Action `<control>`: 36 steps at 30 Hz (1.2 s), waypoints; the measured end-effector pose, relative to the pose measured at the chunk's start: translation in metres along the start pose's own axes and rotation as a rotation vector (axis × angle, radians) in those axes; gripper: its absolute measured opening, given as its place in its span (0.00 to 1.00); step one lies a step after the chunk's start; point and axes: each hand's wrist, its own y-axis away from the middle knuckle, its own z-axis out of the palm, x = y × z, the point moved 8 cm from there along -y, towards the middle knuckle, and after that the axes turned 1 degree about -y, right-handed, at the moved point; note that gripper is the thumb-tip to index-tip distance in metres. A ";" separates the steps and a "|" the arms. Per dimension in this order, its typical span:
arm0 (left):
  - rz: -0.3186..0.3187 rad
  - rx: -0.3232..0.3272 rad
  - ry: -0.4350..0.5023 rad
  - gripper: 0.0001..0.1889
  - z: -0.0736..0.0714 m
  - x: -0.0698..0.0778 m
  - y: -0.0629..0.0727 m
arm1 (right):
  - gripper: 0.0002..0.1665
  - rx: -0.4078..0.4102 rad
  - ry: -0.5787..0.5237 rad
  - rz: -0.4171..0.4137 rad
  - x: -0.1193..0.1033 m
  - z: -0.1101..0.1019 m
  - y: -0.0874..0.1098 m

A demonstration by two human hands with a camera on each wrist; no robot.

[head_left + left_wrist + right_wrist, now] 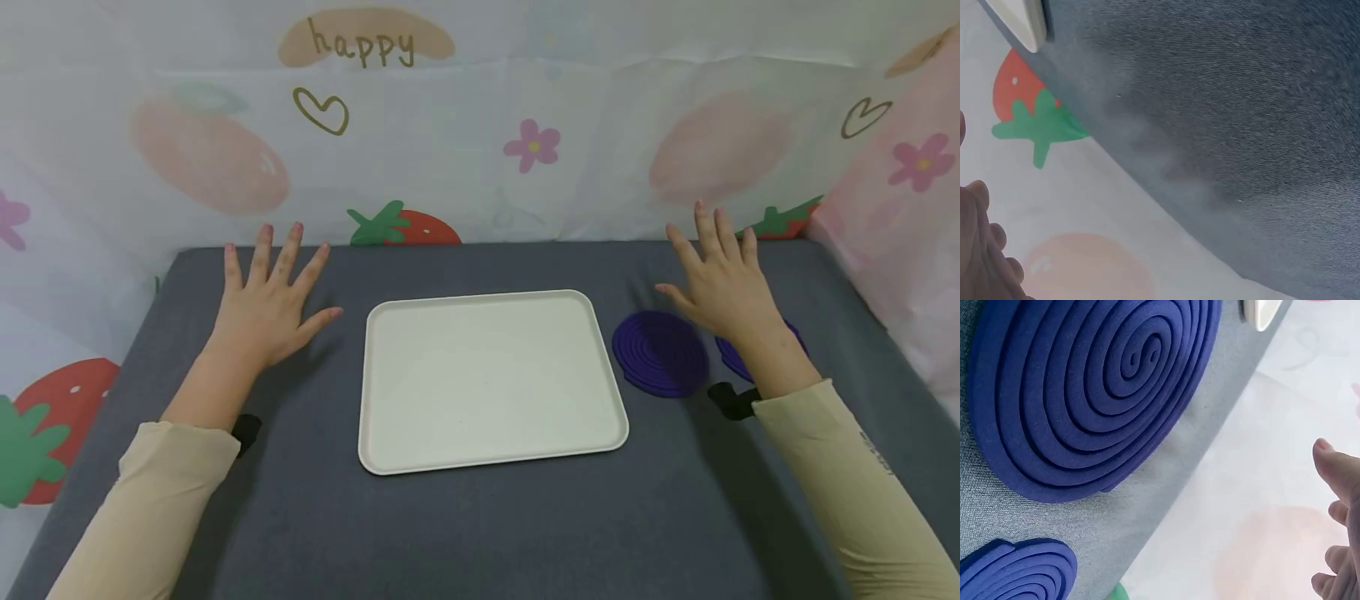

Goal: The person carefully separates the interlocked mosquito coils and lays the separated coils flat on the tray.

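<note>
Fingers spread, my left hand (262, 312) hovers over the left part of the table and holds nothing. My right hand (723, 287), also spread and holding nothing, is above the right part. Nearest to it is a flat blue-purple mosquito coil (660, 354), a round spiral that fills much of the right wrist view (1060, 394). A second mosquito coil (1022, 572) lies beside the first, partly hidden under the right wrist in the head view. Between the hands, a white rectangular tray (491, 383) with a low rim lies on the table, nothing on it.
A dark grey cloth covers the table (487, 533). Behind it hangs a white curtain (480, 125) printed with strawberries, flowers and hearts. A pinkish part of the curtain (900, 250) borders the right side. Black straps (731, 402) show at the wrists.
</note>
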 end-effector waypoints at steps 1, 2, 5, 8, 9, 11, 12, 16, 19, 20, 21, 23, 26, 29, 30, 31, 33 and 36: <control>-0.002 0.002 0.004 0.42 0.000 0.001 0.000 | 0.46 -0.001 -0.009 0.001 0.000 0.000 0.001; -0.005 0.002 0.013 0.42 -0.001 0.002 0.000 | 0.46 -0.003 -0.022 0.003 0.000 0.000 0.001; -0.010 -0.010 0.073 0.42 0.000 0.009 0.001 | 0.44 0.008 -0.090 0.011 0.001 -0.002 0.004; 0.001 -0.034 0.163 0.42 0.002 0.023 0.004 | 0.42 0.044 -0.181 0.029 0.001 -0.006 0.010; 0.011 -0.040 0.190 0.41 0.002 0.028 0.006 | 0.41 0.060 -0.210 0.038 0.002 -0.007 0.013; 0.036 -0.047 0.245 0.41 0.003 0.040 0.011 | 0.40 0.091 -0.266 0.059 0.002 -0.010 0.019; 0.048 -0.051 0.275 0.40 0.004 0.046 0.013 | 0.39 0.104 -0.294 0.070 0.002 -0.010 0.022; 0.080 -0.052 0.423 0.37 0.005 0.067 0.020 | 0.35 0.140 -0.387 0.106 0.004 -0.010 0.035; 0.080 -0.064 0.529 0.35 0.010 0.079 0.024 | 0.32 0.156 -0.437 0.126 0.006 -0.008 0.044; 0.078 -0.068 0.559 0.34 0.011 0.082 0.025 | 0.31 0.156 -0.452 0.134 0.007 -0.007 0.047; 0.078 -0.066 0.591 0.33 0.013 0.086 0.026 | 0.30 0.156 -0.465 0.138 0.008 -0.006 0.049; 0.089 -0.050 0.655 0.31 0.013 0.094 0.027 | 0.29 0.156 -0.495 0.149 0.009 -0.002 0.054; 0.117 -0.020 0.748 0.27 0.012 0.109 0.028 | 0.28 0.139 -0.551 0.179 0.012 0.005 0.060; 0.144 0.000 0.805 0.24 0.010 0.126 0.028 | 0.27 0.124 -0.621 0.215 0.014 0.012 0.066; 0.152 0.002 0.821 0.23 0.009 0.132 0.028 | 0.27 0.117 -0.642 0.225 0.015 0.015 0.068; 0.159 0.006 0.839 0.22 0.009 0.137 0.028 | 0.26 0.112 -0.664 0.236 0.016 0.017 0.069; 0.172 0.008 0.896 0.21 0.009 0.148 0.028 | 0.26 0.104 -0.694 0.252 0.018 0.021 0.072; 0.170 -0.006 1.025 0.19 0.010 0.163 0.026 | 0.26 0.093 -0.719 0.275 0.021 0.026 0.076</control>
